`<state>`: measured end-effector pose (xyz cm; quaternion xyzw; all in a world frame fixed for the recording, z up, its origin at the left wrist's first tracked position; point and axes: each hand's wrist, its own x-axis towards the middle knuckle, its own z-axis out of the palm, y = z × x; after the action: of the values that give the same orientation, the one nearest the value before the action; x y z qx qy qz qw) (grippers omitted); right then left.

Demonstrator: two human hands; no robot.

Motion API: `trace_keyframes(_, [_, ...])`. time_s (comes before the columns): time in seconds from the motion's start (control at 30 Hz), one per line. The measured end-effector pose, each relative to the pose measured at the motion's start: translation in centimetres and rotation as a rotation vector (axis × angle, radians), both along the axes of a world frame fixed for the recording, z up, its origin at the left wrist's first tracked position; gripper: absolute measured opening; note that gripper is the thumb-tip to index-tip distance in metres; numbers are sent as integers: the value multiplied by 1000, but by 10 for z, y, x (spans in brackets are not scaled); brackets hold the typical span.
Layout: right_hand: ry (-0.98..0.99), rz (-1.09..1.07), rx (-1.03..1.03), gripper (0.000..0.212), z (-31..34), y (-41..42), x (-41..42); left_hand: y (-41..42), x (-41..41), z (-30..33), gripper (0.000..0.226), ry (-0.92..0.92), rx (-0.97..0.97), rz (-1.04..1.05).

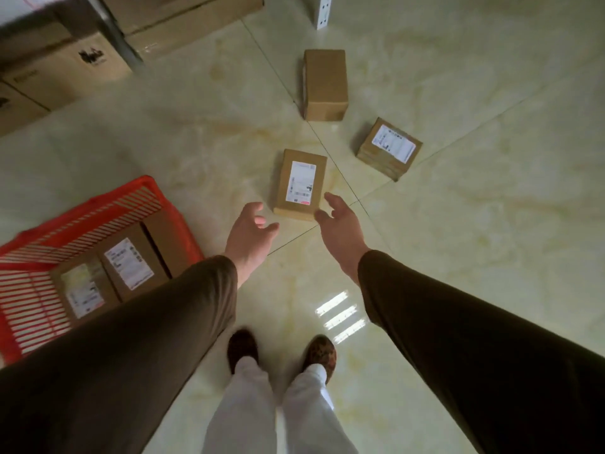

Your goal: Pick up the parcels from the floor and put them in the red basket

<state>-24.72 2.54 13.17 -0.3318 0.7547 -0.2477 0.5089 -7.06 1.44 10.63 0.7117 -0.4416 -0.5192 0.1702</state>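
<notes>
Three brown cardboard parcels lie on the pale tiled floor. The nearest parcel has a white label on top. My left hand hovers open just left of its near end, and my right hand is open at its near right corner, holding nothing. A second labelled parcel lies further right. A plain parcel lies beyond both. The red basket stands at the left with parcels inside, two showing white labels; my left sleeve covers its near right part.
Large cardboard cartons are stacked at the top left beside a grey metal post. A white perforated post stands at the top centre. My feet are on the floor below the hands. Open floor stretches to the right.
</notes>
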Motion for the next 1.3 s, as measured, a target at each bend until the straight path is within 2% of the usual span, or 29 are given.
trace_keyframes(0.27, [25,57,73,50,-16,-48,-24,-45,-27,-17,58,4,15,46])
trace_keyframes(0.5, [9,137,112,49,-41,-92,-31,-74,-37,-41,56,-66,50,109])
trace_keyframes(0.8, [-3,365,229,45,-102,-147,-76,-104,-76,-94,58,-102,113,215])
trace_keyframes(0.9, [-49,313,295,57,-123,-156,-87,-110,-78,-118,60,-142,116,245])
trace_keyframes(1.0, [-75,284,356,63,-146,-161,-88,-117,-78,-144,57,-102,131,341])
trace_keyframes(1.1, [-85,263,412,68,-172,-164,-83,-124,-78,-170,58,-65,149,353])
trace_keyframes(1.23, [-124,244,469,68,-188,-171,-80,-141,-78,-183,61,-59,146,312])
trace_keyframes(1.3, [-152,225,498,61,-188,-172,-82,-147,-81,-184,60,-55,155,291])
